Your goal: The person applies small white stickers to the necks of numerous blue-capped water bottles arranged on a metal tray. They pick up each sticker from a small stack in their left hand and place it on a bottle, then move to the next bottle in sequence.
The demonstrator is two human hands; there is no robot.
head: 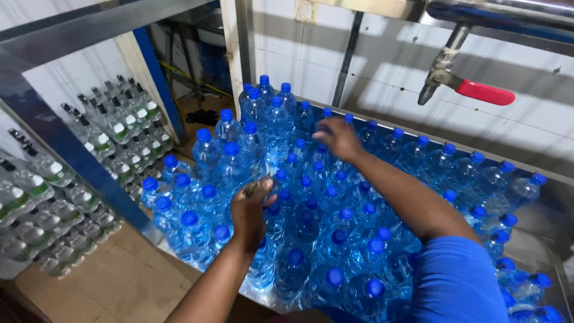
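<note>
On the steel tabletop [541, 236] in front of you stands a tight crowd of clear water bottles [311, 209] with blue caps, upright and touching. Your left hand [250, 210] is curled over the neck of one near the middle, gripping it with something thin and dark I cannot make out. Your right hand [336, 139] lies spread and loose over the caps at the back row, holding nothing. Filled, these probably feel heavy, with thin walls that give and may be slick; take each by the stiff neck under the cap
</note>
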